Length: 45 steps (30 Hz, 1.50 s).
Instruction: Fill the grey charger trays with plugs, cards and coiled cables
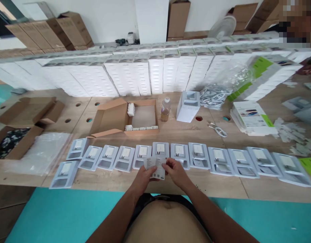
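Note:
Between my hands is a printed paper leaflet (159,171), held over the near edge of the table. My left hand (144,176) grips its left side, thumb on top. My right hand (176,171) pinches its right edge between thumb and fingers. A row of plastic trays runs along the table, each with a white block in it; one tray (160,146) lies just behind the leaflet and is partly covered by it. Several trays on the right, such as this tray (199,156), hold folded papers in the front compartment. In the left-hand trays, such as this tray (123,159), that compartment shows no paper.
Behind the row stand an open cardboard box (157,118), a bottle (165,109), a stack of trays (188,106), a white cable (218,130) and a bag of cables (215,96). Stacked white boxes (155,74) line the back. Another person is partly visible at the far right.

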Tool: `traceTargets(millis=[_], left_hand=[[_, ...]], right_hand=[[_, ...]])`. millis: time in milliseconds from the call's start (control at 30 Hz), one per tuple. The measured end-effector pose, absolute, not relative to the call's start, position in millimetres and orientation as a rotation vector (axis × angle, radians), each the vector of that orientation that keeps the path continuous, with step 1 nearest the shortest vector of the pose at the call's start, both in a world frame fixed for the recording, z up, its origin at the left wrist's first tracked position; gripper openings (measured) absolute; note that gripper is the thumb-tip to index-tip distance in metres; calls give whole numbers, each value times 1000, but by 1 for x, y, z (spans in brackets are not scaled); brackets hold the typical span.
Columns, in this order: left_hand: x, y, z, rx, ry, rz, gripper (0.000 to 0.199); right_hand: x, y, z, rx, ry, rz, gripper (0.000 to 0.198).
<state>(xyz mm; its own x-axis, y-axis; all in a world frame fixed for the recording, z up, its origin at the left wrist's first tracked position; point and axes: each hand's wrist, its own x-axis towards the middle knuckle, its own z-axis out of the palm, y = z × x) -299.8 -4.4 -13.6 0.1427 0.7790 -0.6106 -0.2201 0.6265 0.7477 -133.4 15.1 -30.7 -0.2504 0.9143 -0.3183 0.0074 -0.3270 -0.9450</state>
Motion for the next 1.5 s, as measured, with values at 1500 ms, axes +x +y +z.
traceTargets(millis=[1500], left_hand=[[-489, 10, -21, 672, 1149, 549, 32]], right_hand=[[-300, -40, -12, -1687, -1353, 1190, 19]])
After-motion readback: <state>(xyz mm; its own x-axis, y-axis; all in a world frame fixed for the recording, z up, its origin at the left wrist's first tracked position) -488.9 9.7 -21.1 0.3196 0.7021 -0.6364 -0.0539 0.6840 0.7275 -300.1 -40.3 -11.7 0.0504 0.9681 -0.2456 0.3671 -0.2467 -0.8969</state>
